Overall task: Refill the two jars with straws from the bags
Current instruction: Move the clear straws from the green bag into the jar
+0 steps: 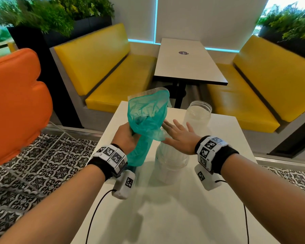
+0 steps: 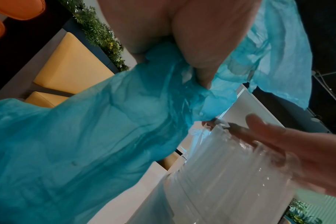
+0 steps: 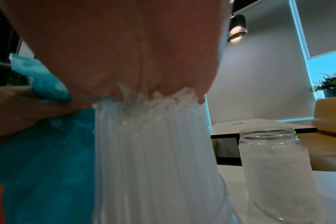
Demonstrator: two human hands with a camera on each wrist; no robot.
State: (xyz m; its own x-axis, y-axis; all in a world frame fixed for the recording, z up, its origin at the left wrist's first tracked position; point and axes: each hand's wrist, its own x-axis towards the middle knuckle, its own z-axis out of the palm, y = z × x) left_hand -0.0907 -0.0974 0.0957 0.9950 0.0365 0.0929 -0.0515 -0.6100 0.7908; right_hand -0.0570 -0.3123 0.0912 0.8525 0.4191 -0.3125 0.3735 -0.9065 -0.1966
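Standing over a small white table (image 1: 192, 199), we look across a dining room with a patterned black-and-white tile floor (image 1: 42, 155). Beyond the table's far edge we count two yellow benches (image 1: 102, 67), facing each other across a second white table (image 1: 187, 62). One orange seat (image 1: 14, 103) fills the left side, and dark planters with green plants (image 1: 56, 16) line the window wall.

On our table we count two clear jars. The near jar (image 1: 171, 159) stands around the middle of the surface and is packed with white straws (image 3: 153, 151) that rise upright above its mouth. The far jar (image 1: 199, 111) stands upright near the far right corner, well apart from the near one; whether any straws are inside it we cannot tell.

We count one bag (image 1: 146, 118), thin teal plastic, lifted just left of the near jar with its open mouth flaring upward. Our left hand (image 1: 127, 138) has its fingers curled tight around the bag's gathered middle. Our right hand (image 1: 180, 136) is spread flat, fingers straight, its palm pressing down on the straw tops, as the right wrist view shows. Both wrists carry black bands with square printed markers (image 1: 209, 147), and one thin black cable runs down from each.
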